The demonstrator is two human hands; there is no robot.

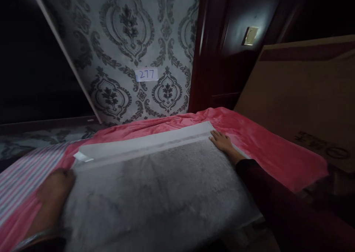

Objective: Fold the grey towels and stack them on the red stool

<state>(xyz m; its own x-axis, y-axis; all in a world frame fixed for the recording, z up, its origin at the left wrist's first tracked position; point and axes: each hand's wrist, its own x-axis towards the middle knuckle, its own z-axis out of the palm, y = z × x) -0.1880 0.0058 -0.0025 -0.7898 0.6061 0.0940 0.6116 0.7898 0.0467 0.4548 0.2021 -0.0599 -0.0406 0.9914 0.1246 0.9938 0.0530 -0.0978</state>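
Observation:
A grey plush mat (166, 185) with a pale band along its far edge lies in front of me on a pink blanket (244, 133). A small white tag (83, 156) sticks out at its far left corner. My left hand (57, 185), somewhat blurred, is closed on the mat's left edge, with its fingertips partly hidden. Near the far right corner, my right hand (222, 141) rests on the mat with its fingers stretched out over the surface.
Striped bedding (30, 174) shows at the left, below a large dark screen (41, 59). Patterned wallpaper (124, 33) with a paper marked 277 (146, 74) is behind. A large cardboard box (302, 96) stands at the right, near a light switch (250, 36).

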